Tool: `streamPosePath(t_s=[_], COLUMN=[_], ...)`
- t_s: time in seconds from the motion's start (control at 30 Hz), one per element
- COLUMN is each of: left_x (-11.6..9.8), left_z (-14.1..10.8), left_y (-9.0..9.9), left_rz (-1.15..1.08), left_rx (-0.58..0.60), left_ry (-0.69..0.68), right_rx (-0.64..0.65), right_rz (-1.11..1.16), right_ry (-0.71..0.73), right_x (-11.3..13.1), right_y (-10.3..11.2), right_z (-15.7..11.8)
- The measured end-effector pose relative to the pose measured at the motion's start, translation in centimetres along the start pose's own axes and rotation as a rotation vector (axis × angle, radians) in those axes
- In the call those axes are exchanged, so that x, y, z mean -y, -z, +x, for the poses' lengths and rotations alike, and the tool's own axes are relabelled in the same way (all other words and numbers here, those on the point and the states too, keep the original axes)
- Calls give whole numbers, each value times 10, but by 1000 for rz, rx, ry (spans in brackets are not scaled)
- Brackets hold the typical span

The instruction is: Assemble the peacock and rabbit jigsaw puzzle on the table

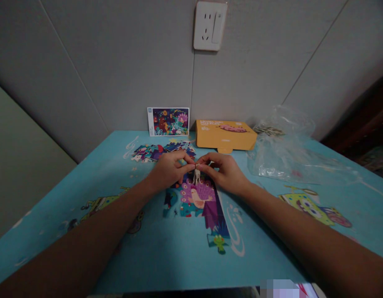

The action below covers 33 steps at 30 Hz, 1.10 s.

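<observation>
Between the fingertips of both hands is a small stack of puzzle pieces (196,174), seen edge-on, above the top of a partly joined puzzle (199,196). My left hand (174,167) pinches the stack from the left, and my right hand (220,169) pinches it from the right. The joined part shows a pink and purple peacock, with a strip running down to a green frog piece (219,242). Behind my left hand lies a pile of loose pieces (146,152), partly hidden by that hand.
A picture card (169,121) leans on the wall beside a yellow box (225,136). Clear plastic bags (281,157), one with pieces inside, lie at the right. The blue table (148,256) has cartoon prints. A socket (210,26) is on the wall.
</observation>
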<state>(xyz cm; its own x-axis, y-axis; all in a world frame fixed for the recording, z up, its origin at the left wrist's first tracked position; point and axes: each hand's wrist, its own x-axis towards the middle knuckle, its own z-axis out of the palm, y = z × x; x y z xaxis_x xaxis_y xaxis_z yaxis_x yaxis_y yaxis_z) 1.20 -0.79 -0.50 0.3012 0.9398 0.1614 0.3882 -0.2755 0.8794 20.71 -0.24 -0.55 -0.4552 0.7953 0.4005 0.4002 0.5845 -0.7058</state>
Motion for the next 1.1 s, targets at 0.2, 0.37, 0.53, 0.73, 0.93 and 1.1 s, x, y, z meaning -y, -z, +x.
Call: streamPosePath(t_s=[0.2, 0.37, 0.53, 0.73, 0.93, 1.1], left_x=[-1, -1, 1, -2, -2, -3], left_z=[1, 0, 3, 6, 3, 4], left_y=[1, 0, 0, 2, 2, 4], left_rz=[10, 6, -130, -393, -393, -481], left_rx=[18, 34, 16, 259, 267, 229], left_ry=[23, 22, 62, 251, 266, 284], right_rx=[26, 19, -36, -179, -184, -191], right_rz=[-14, -63, 19, 272, 241, 180], right_ry=[21, 75, 59, 23, 8, 22], right_x=[-2, 1, 1, 0, -1, -3], right_y=[2, 3, 2, -1, -2, -1], right_z=[0, 0, 0, 0, 0, 0])
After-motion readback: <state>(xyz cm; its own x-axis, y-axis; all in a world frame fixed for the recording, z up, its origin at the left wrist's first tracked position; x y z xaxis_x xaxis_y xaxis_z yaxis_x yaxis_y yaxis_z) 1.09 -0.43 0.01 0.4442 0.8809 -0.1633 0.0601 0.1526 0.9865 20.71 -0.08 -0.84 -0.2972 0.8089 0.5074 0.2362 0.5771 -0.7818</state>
